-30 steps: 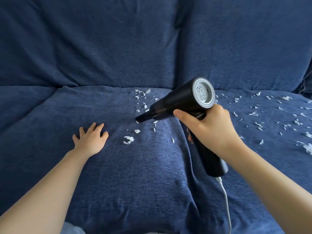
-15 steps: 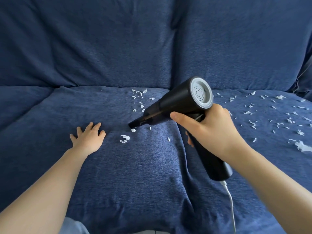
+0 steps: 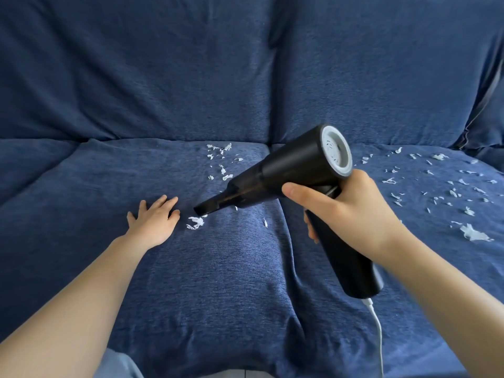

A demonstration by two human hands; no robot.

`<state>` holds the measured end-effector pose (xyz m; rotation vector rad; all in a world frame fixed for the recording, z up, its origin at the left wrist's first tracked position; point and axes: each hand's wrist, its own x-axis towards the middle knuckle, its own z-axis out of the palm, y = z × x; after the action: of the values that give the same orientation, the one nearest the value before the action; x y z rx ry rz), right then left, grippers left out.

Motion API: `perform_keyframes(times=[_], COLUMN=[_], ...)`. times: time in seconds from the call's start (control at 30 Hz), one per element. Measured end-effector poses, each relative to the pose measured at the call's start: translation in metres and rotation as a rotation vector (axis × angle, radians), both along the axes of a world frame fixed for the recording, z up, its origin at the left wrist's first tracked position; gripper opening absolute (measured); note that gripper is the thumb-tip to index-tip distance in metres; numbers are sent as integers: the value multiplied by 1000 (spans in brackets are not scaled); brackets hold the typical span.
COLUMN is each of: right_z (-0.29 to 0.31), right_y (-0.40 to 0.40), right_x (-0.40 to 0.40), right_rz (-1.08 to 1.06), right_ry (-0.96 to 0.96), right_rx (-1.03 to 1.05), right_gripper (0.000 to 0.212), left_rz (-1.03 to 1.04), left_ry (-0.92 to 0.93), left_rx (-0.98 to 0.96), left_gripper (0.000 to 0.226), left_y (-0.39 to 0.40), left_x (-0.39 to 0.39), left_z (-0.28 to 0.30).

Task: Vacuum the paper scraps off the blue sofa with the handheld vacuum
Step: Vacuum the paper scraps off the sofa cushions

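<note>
My right hand [image 3: 351,214] grips the handle of the black handheld vacuum [image 3: 289,170]. Its narrow nozzle points down and left, with the tip just above a crumpled white paper scrap [image 3: 195,222] on the blue sofa seat [image 3: 218,282]. My left hand [image 3: 154,218] rests flat on the cushion, fingers spread, just left of that scrap. Several small paper scraps [image 3: 221,162] lie behind the nozzle near the backrest. Many more scraps [image 3: 450,186] are scattered over the right seat cushion, with one larger piece [image 3: 473,233] near its front.
A white cord [image 3: 377,331] hangs from the base of the vacuum handle toward the bottom edge. The sofa backrest cushions [image 3: 163,64] fill the upper view. A seam between the seat cushions runs under the vacuum. Light blue clothing [image 3: 120,364] shows at the bottom.
The vacuum nozzle has swept down and left across the cushion, from the scraps near the middle to the crumpled scrap beside my left hand. A few scraps under its path are gone.
</note>
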<state>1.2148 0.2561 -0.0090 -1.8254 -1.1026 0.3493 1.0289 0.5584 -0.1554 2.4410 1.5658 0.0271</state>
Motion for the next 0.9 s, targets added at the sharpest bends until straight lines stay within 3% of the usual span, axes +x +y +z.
perform_keyframes(times=[0.2, 0.47, 0.9], right_z=[3, 2, -9], right_y=[-12, -19, -27], right_x=[5, 9, 30], right_rz=[63, 86, -102], right_ry=[81, 49, 30], right_rx=[-1, -28, 23], right_gripper=[53, 55, 52], left_rz=[7, 29, -19], left_ry=[-12, -22, -42], left_rx=[-6, 13, 39], left_gripper=[50, 50, 51], left_y=[0, 0, -5], left_x=[0, 3, 22], left_z=[-1, -1, -1])
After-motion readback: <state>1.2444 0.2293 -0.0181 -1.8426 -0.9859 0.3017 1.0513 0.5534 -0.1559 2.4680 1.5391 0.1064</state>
